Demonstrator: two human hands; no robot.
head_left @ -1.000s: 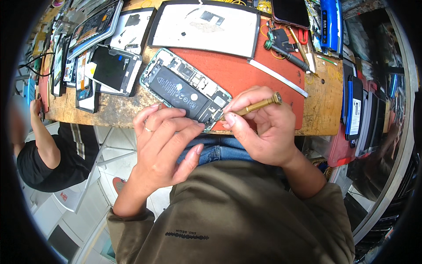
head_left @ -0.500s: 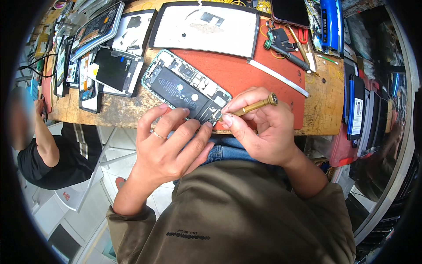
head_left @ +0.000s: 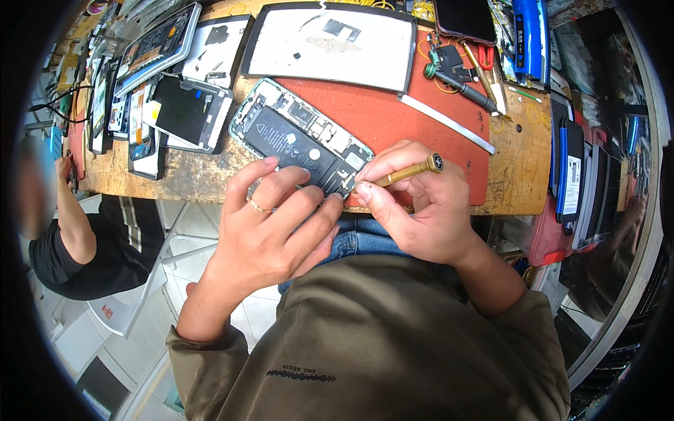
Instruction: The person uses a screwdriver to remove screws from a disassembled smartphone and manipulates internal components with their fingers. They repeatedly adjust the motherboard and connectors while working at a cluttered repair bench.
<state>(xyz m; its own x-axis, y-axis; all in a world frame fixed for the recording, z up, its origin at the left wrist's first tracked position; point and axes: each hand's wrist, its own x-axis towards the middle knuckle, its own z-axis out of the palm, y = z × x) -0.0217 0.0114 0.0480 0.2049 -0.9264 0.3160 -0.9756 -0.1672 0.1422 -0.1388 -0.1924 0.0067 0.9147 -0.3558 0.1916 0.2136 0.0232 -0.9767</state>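
An opened phone (head_left: 295, 137) with a black battery and bare circuit boards lies on a red mat (head_left: 393, 116) at the near edge of a wooden bench. My right hand (head_left: 414, 207) grips a brass-coloured screwdriver (head_left: 407, 170), its tip down at the phone's near right corner. My left hand (head_left: 270, 228) rests against the phone's near edge, fingers spread over it, a ring on one finger.
A large white back panel (head_left: 330, 45) lies behind the phone. Several dismantled phones and screens (head_left: 168, 105) cover the bench's left. A dark screwdriver (head_left: 460, 84) and other tools sit at the back right. A person in black (head_left: 77, 245) sits at the left.
My left hand has slid a little forward onto the phone's near edge. The screwdriver has stayed at the same corner, tilting slightly.
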